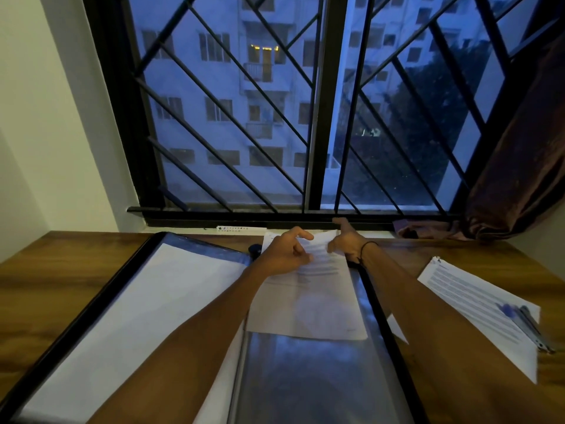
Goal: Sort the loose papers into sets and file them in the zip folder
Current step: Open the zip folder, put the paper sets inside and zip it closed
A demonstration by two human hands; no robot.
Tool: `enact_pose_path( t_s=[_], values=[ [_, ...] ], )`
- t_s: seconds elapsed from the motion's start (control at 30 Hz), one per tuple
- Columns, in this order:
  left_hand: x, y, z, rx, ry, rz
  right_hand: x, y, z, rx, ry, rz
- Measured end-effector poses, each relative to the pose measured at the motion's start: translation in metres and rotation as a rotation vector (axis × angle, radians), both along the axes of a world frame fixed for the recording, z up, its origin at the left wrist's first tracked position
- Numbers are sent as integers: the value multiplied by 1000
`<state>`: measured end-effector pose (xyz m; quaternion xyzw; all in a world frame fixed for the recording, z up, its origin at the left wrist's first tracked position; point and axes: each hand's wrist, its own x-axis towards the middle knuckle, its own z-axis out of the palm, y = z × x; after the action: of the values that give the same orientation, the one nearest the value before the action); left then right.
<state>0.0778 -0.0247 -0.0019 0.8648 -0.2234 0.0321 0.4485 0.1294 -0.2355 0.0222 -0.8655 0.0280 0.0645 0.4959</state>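
Observation:
An open zip folder (308, 381) with black edging lies across the wooden desk. Its left half holds white sheets (131, 304) under clear plastic. A printed paper set (318, 301) lies on the right half. My left hand (286, 255) rests on the top left of that set, fingers curled on the paper. My right hand (347, 240) pinches the set's top right corner near the window sill. Another printed set (477, 307) lies on the desk to the right, with a blue pen (519, 316) on it.
The desk (46, 286) butts against a barred window (305, 117). A dark curtain (519, 163) hangs at the right, bunched on the sill. A small white strip (237, 228) lies on the sill. A white wall stands on the left.

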Motion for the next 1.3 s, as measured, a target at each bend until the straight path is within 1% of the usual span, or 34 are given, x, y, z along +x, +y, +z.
enact_pose_path(
  t_s=[0.1, 0.17, 0.23, 0.27, 0.33, 0.4, 0.57, 0.7, 0.77, 0.87, 1.0, 1.1, 1.13, 1.23, 1.3],
  values=[
    [3, 15, -1, -15, -17, 12, -4, -5, 6, -21, 67, 162],
    [2, 19, 0, -29, -11, 8, -8, -7, 10, -18, 60, 166],
    [-2, 21, 3, -21, 19, 0, -10, -6, 11, -30, 21, 146],
    [-3, 22, 3, -2, 29, -1, -10, -5, 10, -68, -16, 141],
    [-5, 23, 4, 31, 24, -7, -9, -6, 8, -130, -100, 156],
    [-3, 24, 1, 46, 2, -10, -8, -9, 7, -122, -122, 188],
    [-3, 20, -1, 9, -5, 11, -13, -15, 13, -245, 40, 348],
    [-3, 17, -4, -17, 1, 25, -20, -15, 15, -242, -8, 425],
    [-2, 17, -6, -24, 3, 32, -25, -16, 15, -276, -13, 476],
    [0, 17, -7, -34, -5, 47, -33, -18, 16, -230, 56, 467],
    [0, 19, -5, -39, -33, 27, -43, -22, 23, -260, 112, 615],
    [0, 18, -7, -53, -37, 48, -48, -28, 22, -148, 191, 609],
    [0, 18, -8, -50, -37, 70, -50, -30, 20, -84, 211, 565],
    [-3, 18, -7, -68, -32, 93, -57, -37, 9, 100, 193, 354],
    [-11, 18, -3, -61, -5, 110, -69, -39, 4, 183, 279, 358]
  ],
)
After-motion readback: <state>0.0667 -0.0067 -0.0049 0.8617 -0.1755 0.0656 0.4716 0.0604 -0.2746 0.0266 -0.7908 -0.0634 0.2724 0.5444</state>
